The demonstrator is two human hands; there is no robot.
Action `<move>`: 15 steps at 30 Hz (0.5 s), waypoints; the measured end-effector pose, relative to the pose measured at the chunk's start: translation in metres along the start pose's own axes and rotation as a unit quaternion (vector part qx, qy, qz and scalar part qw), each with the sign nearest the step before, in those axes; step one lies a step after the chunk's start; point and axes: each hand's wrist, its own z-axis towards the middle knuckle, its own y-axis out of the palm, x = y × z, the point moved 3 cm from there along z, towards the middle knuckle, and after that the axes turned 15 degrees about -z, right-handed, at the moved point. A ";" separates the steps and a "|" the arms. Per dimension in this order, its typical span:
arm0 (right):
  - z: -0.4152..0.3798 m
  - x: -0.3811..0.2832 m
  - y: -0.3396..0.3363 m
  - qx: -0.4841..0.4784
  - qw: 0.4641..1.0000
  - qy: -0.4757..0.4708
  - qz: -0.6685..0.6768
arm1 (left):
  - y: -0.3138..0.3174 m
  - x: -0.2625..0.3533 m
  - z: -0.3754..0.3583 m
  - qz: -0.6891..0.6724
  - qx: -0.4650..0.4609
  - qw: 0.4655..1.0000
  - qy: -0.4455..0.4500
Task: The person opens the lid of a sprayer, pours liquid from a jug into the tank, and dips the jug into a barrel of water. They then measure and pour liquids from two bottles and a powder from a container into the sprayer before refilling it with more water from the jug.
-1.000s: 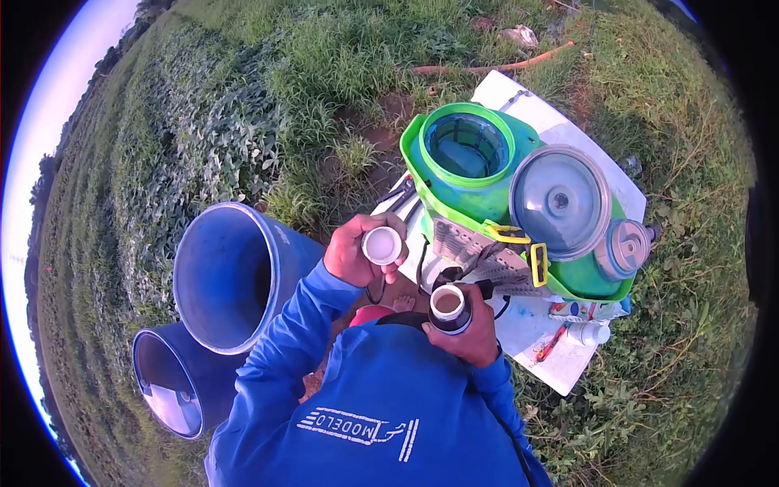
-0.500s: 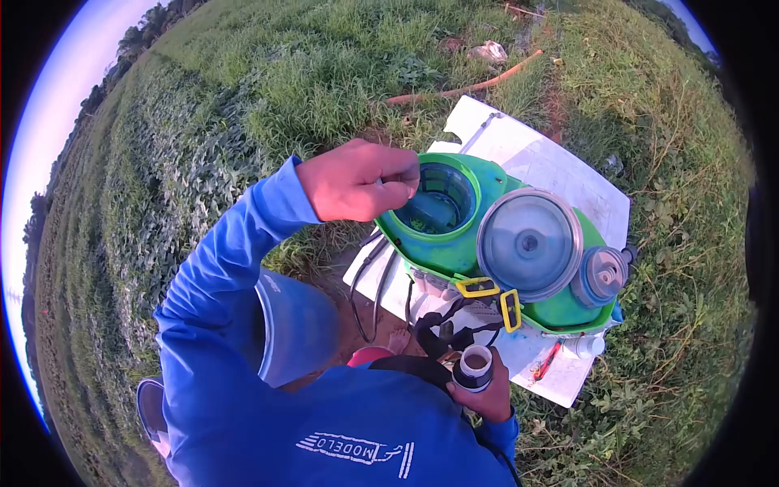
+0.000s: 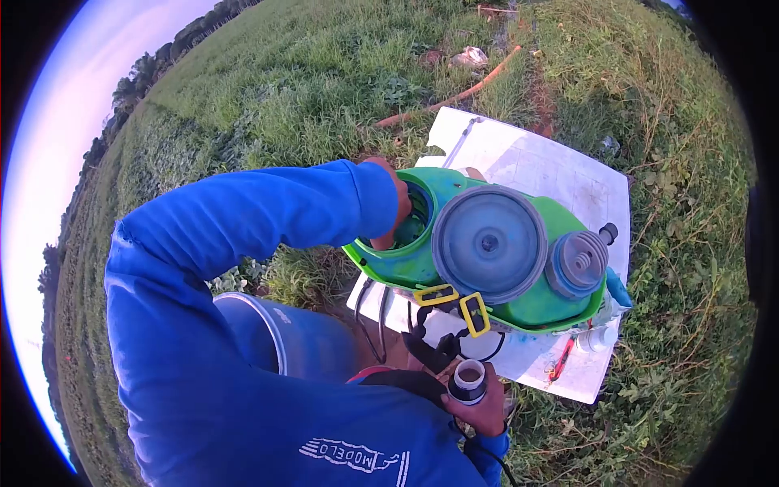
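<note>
My left hand (image 3: 391, 203) reaches down into the round opening of a green backpack sprayer tank (image 3: 560, 213); its fingers are hidden inside. A strainer basket (image 3: 418, 213) shows partly within that opening. In my right hand (image 3: 487, 412), low in front of my body, is a small dark-banded bottle (image 3: 467, 393) with a white open rim, held upright with brownish contents showing. On top of the tank lie a large grey-blue lid (image 3: 491, 276) and a smaller ribbed cap (image 3: 578, 264). Yellow strap buckles (image 3: 474, 315) hang at the tank's near side.
The tank stands on a white board (image 3: 560, 166). A red-handled tool (image 3: 560, 360) and a white container (image 3: 600, 338) lie at its near right. A blue barrel (image 3: 312, 337) stands to the left. An orange hose (image 3: 462, 94) lies in the grass beyond.
My left hand has gone from above the tank's rim, fingers pinched, down into the opening. The right hand keeps the bottle at about the same place. The view has shifted slightly.
</note>
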 end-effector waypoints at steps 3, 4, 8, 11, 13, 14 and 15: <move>0.000 0.003 0.000 0.013 1.000 -0.004 -0.004 | 0.005 0.005 0.005 0.029 0.024 0.999 0.003; 0.000 0.005 -0.001 0.009 1.000 -0.006 -0.008 | 0.004 0.005 0.004 0.025 0.020 0.999 0.005; 0.001 0.004 -0.004 0.005 1.000 -0.004 -0.021 | -0.002 0.001 -0.001 -0.018 0.018 1.000 0.013; 0.002 0.005 -0.006 0.007 1.000 -0.017 -0.017 | -0.015 -0.009 -0.016 -0.116 0.018 0.992 0.037; 0.002 -0.001 -0.008 0.009 1.000 -0.015 -0.010 | -0.021 -0.018 -0.018 -0.183 -0.009 0.982 0.041; 0.003 -0.005 -0.010 0.007 1.000 -0.015 -0.007 | -0.022 -0.023 -0.016 -0.210 -0.037 0.976 0.033; 0.003 -0.009 -0.012 0.003 1.000 -0.017 -0.001 | -0.021 -0.028 -0.017 -0.237 -0.065 0.969 0.025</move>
